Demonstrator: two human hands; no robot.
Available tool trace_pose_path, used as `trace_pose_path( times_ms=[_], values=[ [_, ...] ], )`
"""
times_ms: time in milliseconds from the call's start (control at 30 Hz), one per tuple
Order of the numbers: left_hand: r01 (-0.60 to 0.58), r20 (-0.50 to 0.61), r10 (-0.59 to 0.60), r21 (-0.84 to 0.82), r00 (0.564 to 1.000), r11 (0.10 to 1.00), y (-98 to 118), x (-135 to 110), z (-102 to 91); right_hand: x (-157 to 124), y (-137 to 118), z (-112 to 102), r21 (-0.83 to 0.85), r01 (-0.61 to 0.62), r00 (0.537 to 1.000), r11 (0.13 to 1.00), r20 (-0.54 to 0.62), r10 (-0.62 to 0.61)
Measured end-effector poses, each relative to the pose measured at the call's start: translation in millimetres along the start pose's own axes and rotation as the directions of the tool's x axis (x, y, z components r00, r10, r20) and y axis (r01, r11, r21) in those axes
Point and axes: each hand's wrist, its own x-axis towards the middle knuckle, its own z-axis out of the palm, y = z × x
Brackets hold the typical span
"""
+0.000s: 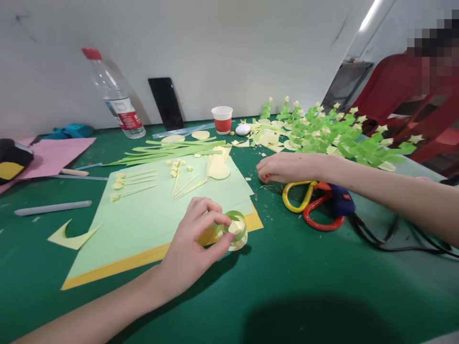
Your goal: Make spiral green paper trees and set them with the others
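Observation:
My left hand (201, 234) pinches a small paper craft piece (236, 228) with a green curled strip and a pale yellow part, held just off the front right corner of the paper stack (143, 224). Farther right, my right hand (274, 168) rests low over the table with its fingers curled down; whatever its fingertips may hold is hidden. Close below that hand lie scissors (311, 203) with one yellow and one red handle loop. Several pale yellow stems with knobs (132, 181), loose thin strips (184, 186) and small folded pieces (175, 167) lie on the stack.
Green paper strips (172, 152) lie behind the stack. A paper cup (222, 120), a white egg-shaped object (243, 129), a phone (167, 104) and a water bottle (118, 102) stand along the wall. Several finished paper plants (333, 129) fill the back right; a black cable (387, 243) runs right.

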Motion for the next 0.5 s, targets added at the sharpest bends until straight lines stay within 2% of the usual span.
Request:
trace_pose_path(
  times_ms=[133,300,500],
  values=[
    [-0.007,-0.012,0.007,-0.02,1.0,1.0,0,-1,0.2,5,3,-3,-0.009,0.015,1.0,1.0,0.019,-0.015],
    [0.0,0.01,0.0,-0.016,1.0,1.0,-1,-1,0.4,13,4,-2,0.008,0.043,0.999,0.999,-0.012,-0.043],
    [0.002,0.018,-0.002,-0.009,1.0,1.0,0,1,-0.1,-1,7,3,0.017,0.07,0.998,0.997,-0.009,-0.07]
  ],
)
